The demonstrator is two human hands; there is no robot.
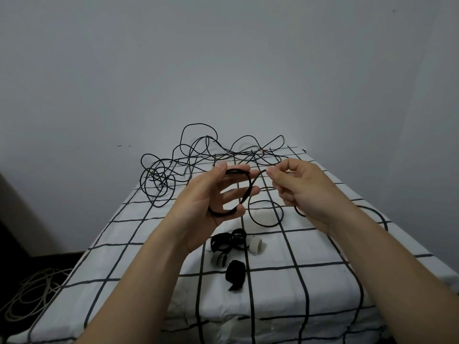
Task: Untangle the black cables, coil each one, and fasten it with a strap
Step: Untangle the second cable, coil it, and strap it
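Note:
My left hand is raised above the table, and a small coil of black cable runs around its spread fingers, pinned at the top by the thumb. My right hand pinches the same cable just right of the coil. From there the cable drops into a loose loop on the cloth. A tangle of black cable lies at the table's far end. Near the front lie black straps and a dark rolled strap.
The table carries a white cloth with a black grid. A white roll sits beside the straps. A pale cable lies coiled on the dark floor at lower left. A grey wall stands right behind the table.

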